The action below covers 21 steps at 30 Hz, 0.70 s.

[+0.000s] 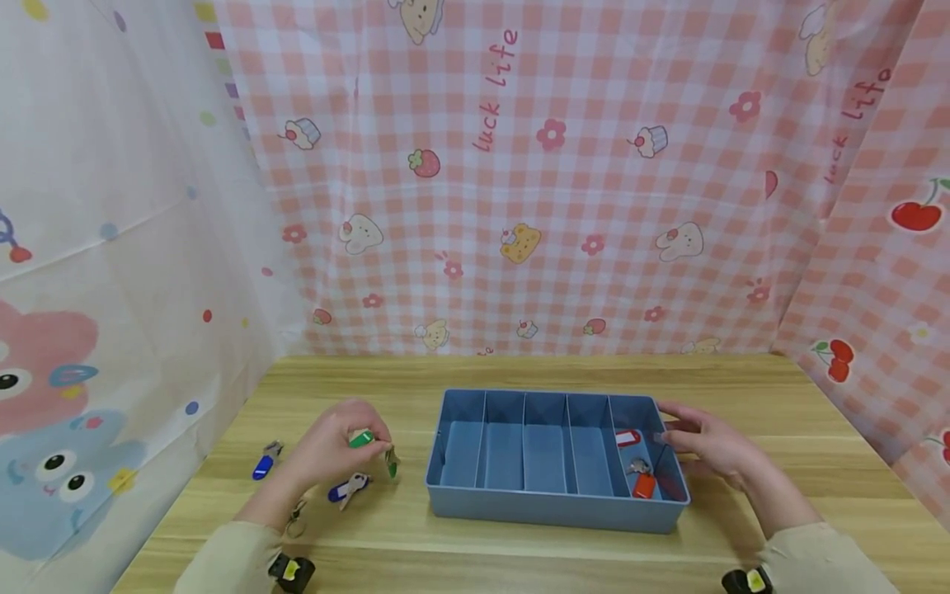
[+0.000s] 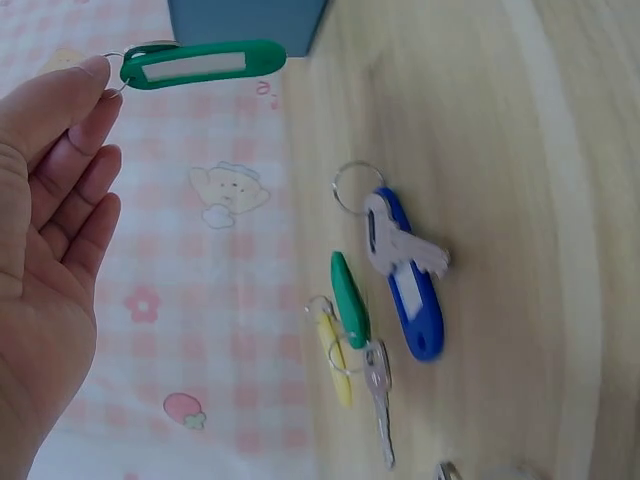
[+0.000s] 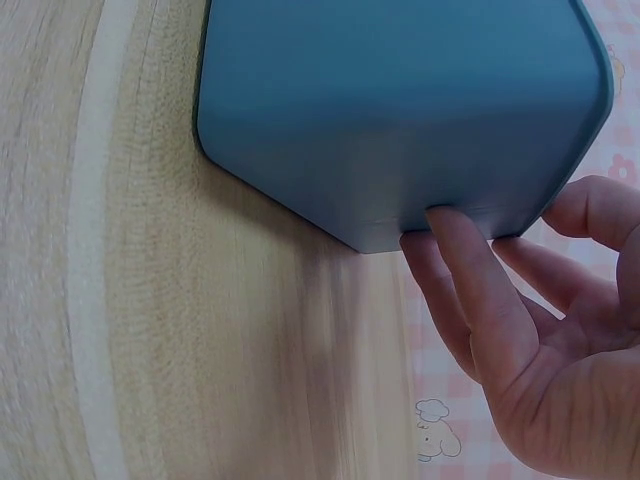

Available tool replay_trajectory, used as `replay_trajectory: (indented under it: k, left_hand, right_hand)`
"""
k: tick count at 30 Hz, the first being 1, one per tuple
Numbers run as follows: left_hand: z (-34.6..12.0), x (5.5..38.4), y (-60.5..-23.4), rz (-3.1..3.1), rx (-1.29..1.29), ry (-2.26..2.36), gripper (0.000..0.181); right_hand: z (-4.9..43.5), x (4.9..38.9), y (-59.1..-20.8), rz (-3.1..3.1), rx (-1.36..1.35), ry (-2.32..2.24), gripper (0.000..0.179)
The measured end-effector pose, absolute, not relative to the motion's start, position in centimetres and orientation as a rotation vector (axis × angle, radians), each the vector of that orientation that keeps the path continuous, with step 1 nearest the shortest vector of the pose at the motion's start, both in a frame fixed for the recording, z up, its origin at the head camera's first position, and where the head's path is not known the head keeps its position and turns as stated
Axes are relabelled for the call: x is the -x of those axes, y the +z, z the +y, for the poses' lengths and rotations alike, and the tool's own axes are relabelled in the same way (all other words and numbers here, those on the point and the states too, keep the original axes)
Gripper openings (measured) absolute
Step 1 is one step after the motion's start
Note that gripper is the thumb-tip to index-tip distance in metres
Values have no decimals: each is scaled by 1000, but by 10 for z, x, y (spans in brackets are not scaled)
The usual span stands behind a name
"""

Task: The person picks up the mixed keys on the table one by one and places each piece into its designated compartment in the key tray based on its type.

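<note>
My left hand (image 1: 337, 441) pinches the ring end of a green key tag (image 2: 205, 65), which hangs below the fingertips, left of the blue divided box (image 1: 549, 505). Below that hand, on the table, lie a blue key tag (image 2: 415, 310) with a key, another green key tag (image 2: 349, 300) with a key, and a yellow tag (image 2: 335, 358), which the hand hides from the head view. At the box's right end, my right hand (image 1: 712, 445) grips the end wall, fingers against the outside and thumb at the rim.
In the box's rightmost compartment are a red tag (image 1: 627, 438) and an orange-red tag (image 1: 643, 485) with a key. Another blue key tag (image 1: 263, 467) lies at the table's left. A metal ring (image 1: 295, 523) sits near the left sleeve. Patterned cloth (image 1: 519, 181) stands behind.
</note>
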<state>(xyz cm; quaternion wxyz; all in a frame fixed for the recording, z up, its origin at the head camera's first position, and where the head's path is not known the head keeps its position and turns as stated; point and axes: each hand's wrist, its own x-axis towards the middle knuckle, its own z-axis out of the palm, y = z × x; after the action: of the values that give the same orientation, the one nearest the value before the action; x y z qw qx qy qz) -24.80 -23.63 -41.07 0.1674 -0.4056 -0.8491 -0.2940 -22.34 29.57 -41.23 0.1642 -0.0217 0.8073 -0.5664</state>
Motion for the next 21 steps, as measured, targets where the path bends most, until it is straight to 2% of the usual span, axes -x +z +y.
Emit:
replay_trajectory:
  k: [10,17,21]
  left_hand:
    - [-228,252,-406,-2338,1142,-863,21]
    - [-223,254,-401,-2323,1124,-887,10]
    - [-218,254,-395,-2318,1112,-895,16]
  right_hand:
    - [294,223,-412,2305,57,-1617,63]
    - [295,223,-413,2301,57,-1625,64]
    - [295,223,-413,2306,54,-1621,64]
